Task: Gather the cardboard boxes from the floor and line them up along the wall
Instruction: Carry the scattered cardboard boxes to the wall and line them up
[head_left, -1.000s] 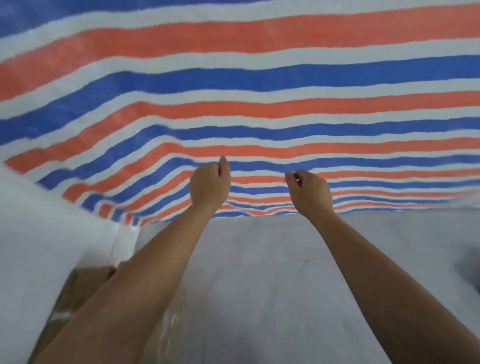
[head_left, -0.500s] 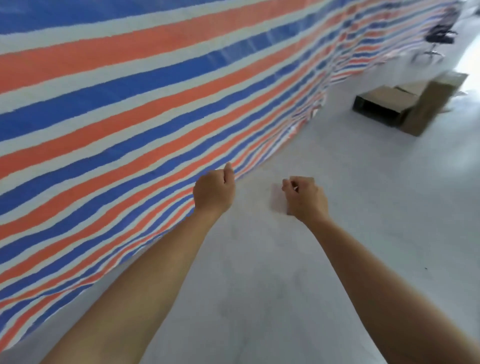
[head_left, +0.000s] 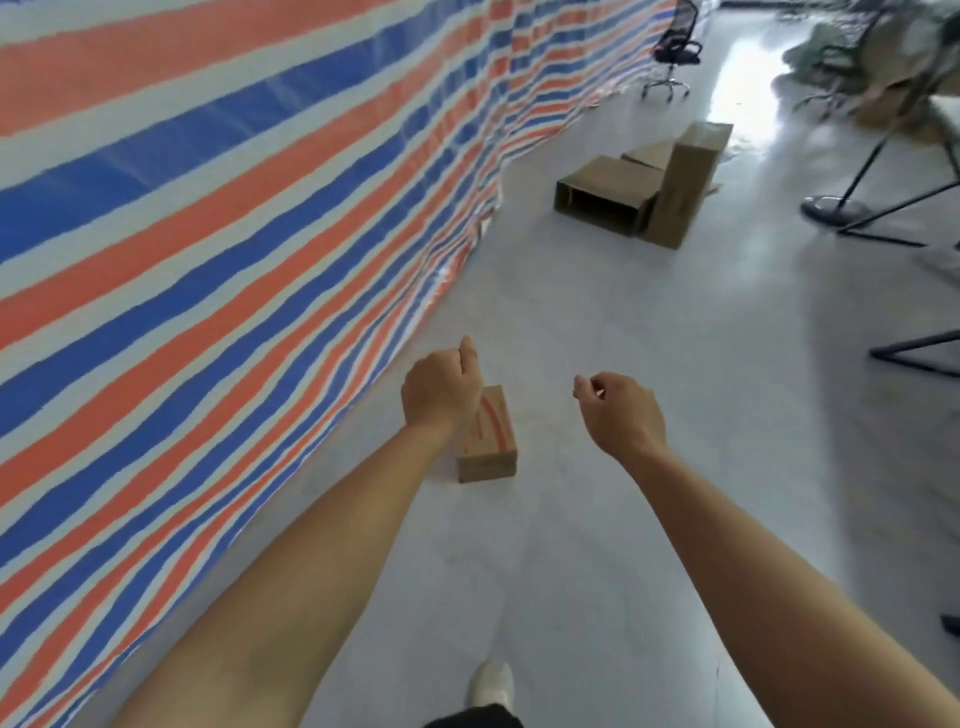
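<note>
The left hand and right hand have their fingers curled in, holding nothing. A small box lies on the floor just beyond the left fingers, near the striped wall. The bigger boxes far ahead look ungathered.

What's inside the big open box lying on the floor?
The open cardboard box looks dark and hollow at its mouth, nothing showing. Its own top covers the deeper part.
</note>
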